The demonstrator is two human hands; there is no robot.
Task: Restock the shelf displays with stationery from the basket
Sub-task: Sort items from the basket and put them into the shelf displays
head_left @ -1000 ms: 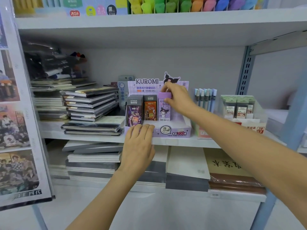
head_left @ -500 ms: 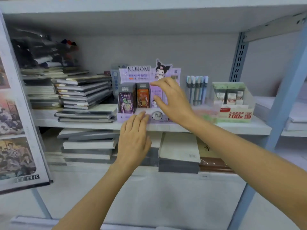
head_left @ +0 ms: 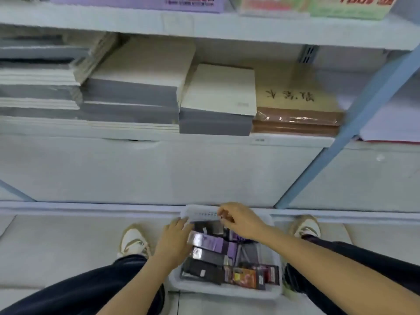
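Left hand (head_left: pixel 176 238): fingers straight, lying along the near-left corner of the white basket (head_left: pixel 227 293), fingertips against a purple box (head_left: pixel 208 241). Right hand (head_left: pixel 242 221): fingers curled over the basket's far rim, just beside the left hand; something dark shows at the fingertips, but whether it is gripped cannot be told. Below both hands the basket holds the stationery: dark boxes (head_left: pixel 209 255) beside the left wrist and an orange pack (head_left: pixel 244 277) under the right forearm. The basket stands on the floor (head_left: pixel 56 242) between two shoes (head_left: pixel 133 241), one outside each hand. Well beyond the hands, a shelf (head_left: pixel 136 137) carries stacked notebooks (head_left: pixel 218 94) and a brown wrapped pad (head_left: pixel 297 119); a blue upright (head_left: pixel 354 123) slants past on the right.
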